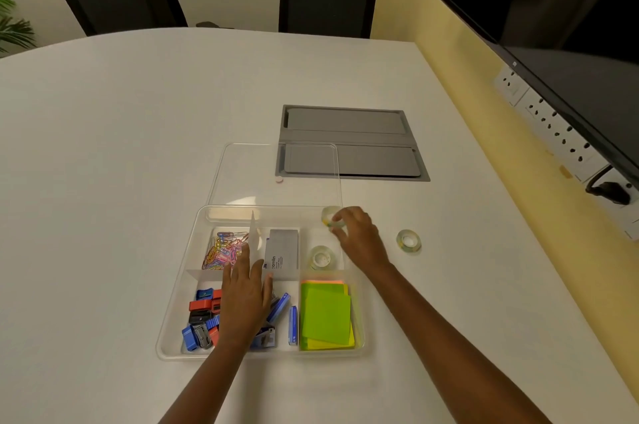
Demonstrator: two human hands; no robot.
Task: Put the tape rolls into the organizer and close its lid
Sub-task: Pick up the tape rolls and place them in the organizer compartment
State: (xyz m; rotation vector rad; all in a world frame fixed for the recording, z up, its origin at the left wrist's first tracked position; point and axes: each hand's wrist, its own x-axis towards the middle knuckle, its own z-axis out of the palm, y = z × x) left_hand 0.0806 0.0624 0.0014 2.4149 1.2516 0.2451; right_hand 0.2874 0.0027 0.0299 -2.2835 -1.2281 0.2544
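Observation:
A clear plastic organizer (173, 313) lies on the white table, its clear lid (276, 174) flat behind it. One clear tape roll (321, 257) rests in the organizer's back right compartment. My right hand (359, 236) grips a second tape roll (330, 216) just above the organizer's back right corner. A third tape roll (408, 241) stands on the table to the right of the organizer. My left hand (245, 295) lies flat over the middle of the organizer, fingers spread, holding nothing.
Other compartments hold coloured paper clips (223, 249), a grey box (281, 252), sharpeners and staple boxes (202, 318), and green sticky notes (325, 316). A grey cable hatch (352, 143) sits in the table behind the lid. A monitor (553, 25) and wall sockets are at the right.

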